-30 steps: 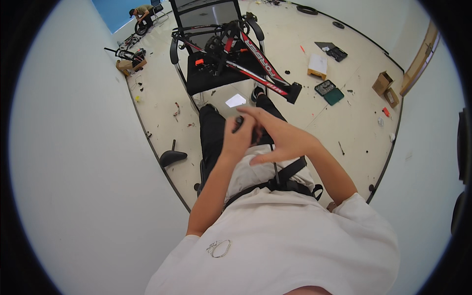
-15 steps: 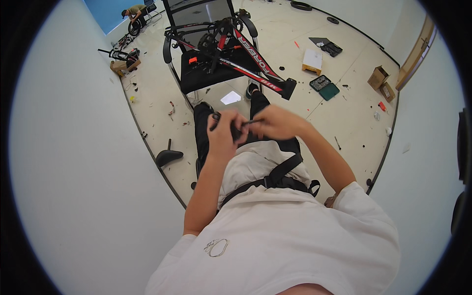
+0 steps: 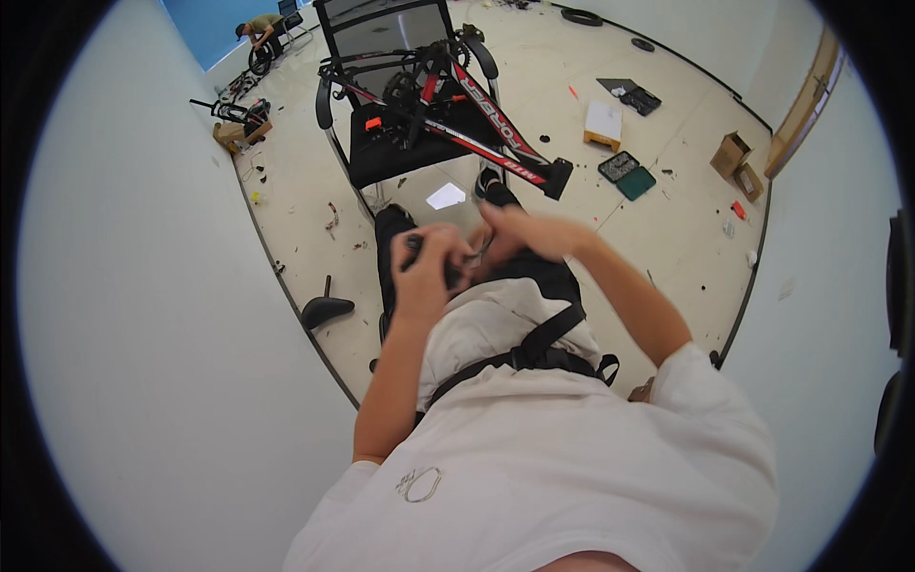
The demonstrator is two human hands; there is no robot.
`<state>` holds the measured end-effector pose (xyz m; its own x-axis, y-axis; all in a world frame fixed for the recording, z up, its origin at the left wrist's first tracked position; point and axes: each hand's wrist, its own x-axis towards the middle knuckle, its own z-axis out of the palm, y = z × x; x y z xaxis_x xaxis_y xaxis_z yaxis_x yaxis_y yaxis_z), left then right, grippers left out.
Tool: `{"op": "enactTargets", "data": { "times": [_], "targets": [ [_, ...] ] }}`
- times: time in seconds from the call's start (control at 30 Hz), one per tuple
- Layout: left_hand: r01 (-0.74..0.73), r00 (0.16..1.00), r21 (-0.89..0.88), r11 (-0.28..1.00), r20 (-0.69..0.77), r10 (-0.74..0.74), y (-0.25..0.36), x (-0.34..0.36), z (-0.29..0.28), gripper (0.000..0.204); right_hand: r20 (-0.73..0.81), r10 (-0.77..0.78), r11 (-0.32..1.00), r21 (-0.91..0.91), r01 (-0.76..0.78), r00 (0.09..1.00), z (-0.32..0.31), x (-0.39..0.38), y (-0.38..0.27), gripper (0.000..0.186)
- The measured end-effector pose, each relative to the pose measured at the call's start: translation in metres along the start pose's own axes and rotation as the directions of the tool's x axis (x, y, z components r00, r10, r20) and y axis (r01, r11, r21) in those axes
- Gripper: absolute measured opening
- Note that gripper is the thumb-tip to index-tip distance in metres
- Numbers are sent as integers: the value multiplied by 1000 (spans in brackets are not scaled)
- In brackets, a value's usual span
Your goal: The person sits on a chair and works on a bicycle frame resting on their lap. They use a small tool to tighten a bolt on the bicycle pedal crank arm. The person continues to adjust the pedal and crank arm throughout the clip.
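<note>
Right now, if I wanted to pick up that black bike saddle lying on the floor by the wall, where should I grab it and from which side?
Probably grip the black saddle across its broad rear part, coming from above. It lies by the wall with its wide pad showing and its thin post sticking up, so the post is another likely handle.

Pale cream floor (image 3: pixel 667 219) was glossy, speckled with small debris. White walls (image 3: pixel 143 315) curved on both sides; blue wall (image 3: pixel 205 24) stood at far end. Red-black-white bicycle frame (image 3: pixel 477 114) lay across black stand (image 3: pixel 391 143). Black saddle (image 3: pixel 324 308) rested by left wall. Green parts tray (image 3: pixel 626 173), white box (image 3: pixel 602 122) and cardboard boxes (image 3: pixel 736 160) were scattered right. Wooden door frame (image 3: pixel 805 100) stood at right. Another person (image 3: pixel 259 29) crouched beside a wheel in far corner.
</note>
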<state>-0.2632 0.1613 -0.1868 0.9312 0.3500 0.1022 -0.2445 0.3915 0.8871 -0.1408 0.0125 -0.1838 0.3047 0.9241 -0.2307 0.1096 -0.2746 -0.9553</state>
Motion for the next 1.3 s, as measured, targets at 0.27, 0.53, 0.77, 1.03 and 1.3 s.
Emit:
{"op": "enactTargets", "data": {
  "times": [0.27,0.53,0.77,1.03,1.3],
  "targets": [
    [-84,993,159,984,99,69,-31,-2,0,26,403,-640,762,223,608,654,30,-20,-62,64],
    [33,999,-111,993,24,-31,12,9,-3,29,238,-5,998,-52,18,971,2,-10,9,92],
    [8,984,251,968,171,-52,-16,-22,9,29,46,-690,719,160,676,722,19,-5,-76,69],
    [-91,995,-145,985,-50,84,41,22,-10,29,482,-180,917,-233,324,857,39,-22,-11,55],
    [183,982,-164,969,73,-173,2,-1,-9,26,-335,-650,759,-332,560,682,5,-26,-56,25]
  ]
}}
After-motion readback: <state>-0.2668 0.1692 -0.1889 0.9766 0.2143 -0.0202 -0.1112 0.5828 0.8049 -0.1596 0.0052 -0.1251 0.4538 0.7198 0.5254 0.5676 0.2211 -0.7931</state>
